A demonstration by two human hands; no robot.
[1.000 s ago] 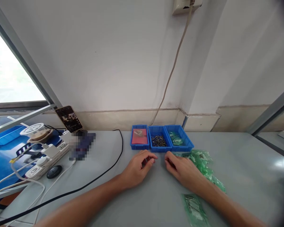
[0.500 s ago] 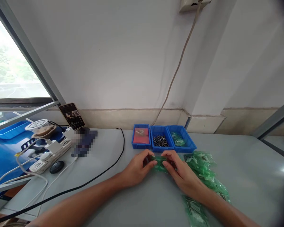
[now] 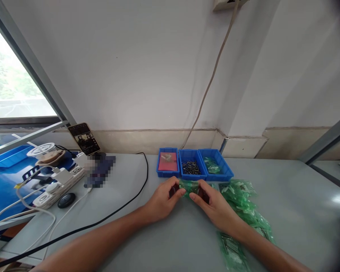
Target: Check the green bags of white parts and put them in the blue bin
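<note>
Between my two hands is a small green plastic packet (image 3: 189,186), held just in front of the blue bins. My left hand (image 3: 164,199) pinches its left end between thumb and fingers. The right end is gripped by my right hand (image 3: 212,202), whose thumb lies across the front of the plastic. What the packet holds cannot be made out. More green plastic packets (image 3: 243,204) lie in a row to the right, partly beneath my right forearm, with another packet (image 3: 232,251) nearer the front edge.
Behind my hands stand a blue bin with a red piece (image 3: 167,163), a bin of dark screws (image 3: 190,167) and a bin with green packets (image 3: 212,165). At left are a power strip (image 3: 56,189), a mouse (image 3: 66,200), a propped phone (image 3: 84,138) and a black cable (image 3: 113,215).
My right thumb has shifted left and down over the packet. More of the packet's upper edge shows between my hands. The view has moved slightly.
</note>
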